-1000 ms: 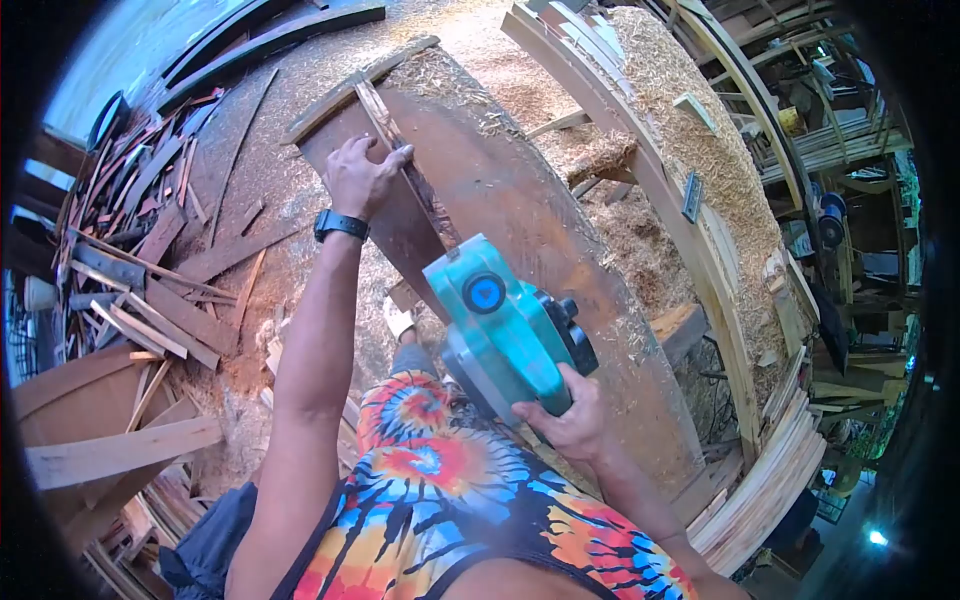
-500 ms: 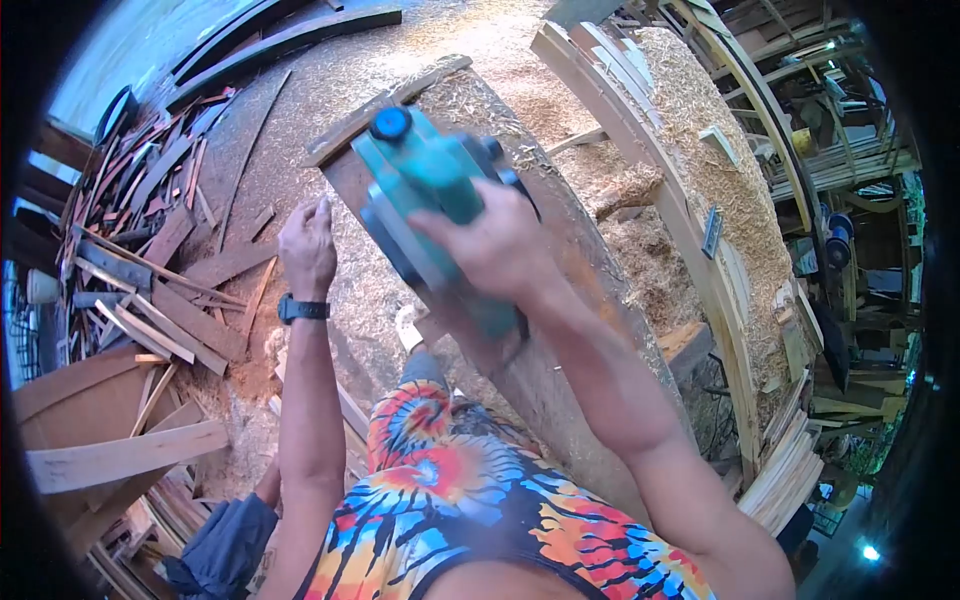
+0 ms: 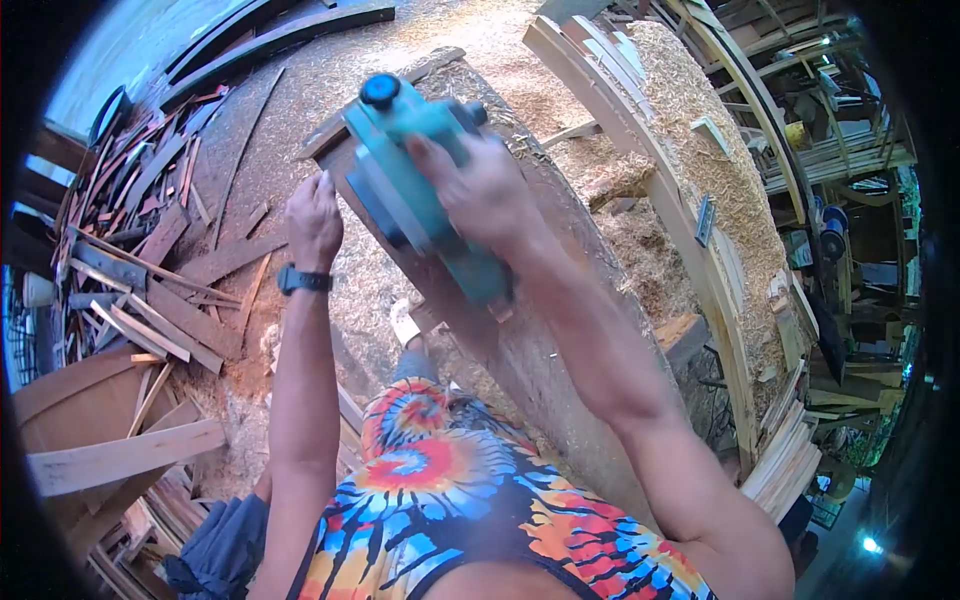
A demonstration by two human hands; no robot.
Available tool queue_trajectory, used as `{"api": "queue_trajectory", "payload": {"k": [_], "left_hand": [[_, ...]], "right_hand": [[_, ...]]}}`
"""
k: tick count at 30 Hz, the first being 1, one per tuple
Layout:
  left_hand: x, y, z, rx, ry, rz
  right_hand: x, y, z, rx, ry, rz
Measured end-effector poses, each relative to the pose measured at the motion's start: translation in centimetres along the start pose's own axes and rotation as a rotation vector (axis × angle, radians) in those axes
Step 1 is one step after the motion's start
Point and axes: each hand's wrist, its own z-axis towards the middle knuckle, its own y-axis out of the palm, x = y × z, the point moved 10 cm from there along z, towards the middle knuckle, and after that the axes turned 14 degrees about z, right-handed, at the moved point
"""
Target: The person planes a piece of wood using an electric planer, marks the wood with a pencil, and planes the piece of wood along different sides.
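A green electric planer [image 3: 430, 190] with a black front knob sits on a wide wooden board [image 3: 540, 370]; motion blurs it. My right hand [image 3: 485, 195] is wrapped round its top handle, thumb on the near side. Across the board's far end runs a narrow wooden strip [image 3: 435, 62], partly hidden by the planer. My left hand [image 3: 314, 220], with a dark watch on the wrist, is held beside the board's left edge. Its fingers are curled closed, and whatever they may hold is hidden.
Offcuts [image 3: 150, 200] lie heaped on the left. Long curved timbers [image 3: 660, 190] run along the right, with wood shavings [image 3: 750, 200] around them. Stacked lumber [image 3: 850, 160] stands farther right. Dark cloth [image 3: 225, 545] shows at lower left.
The planer and my right hand have moved forward along the board, away from my body. My left hand stays beside the board's edge, still closed.
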Motion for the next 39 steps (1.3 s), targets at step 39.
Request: {"api": "queue_trajectory", "payload": {"k": [39], "left_hand": [[-5.6, -0.1, -2.7, 0.09, -0.146, -0.31]], "right_hand": [[-0.6, -1.1, -2.8, -0.082, 0.054, -0.067]]}}
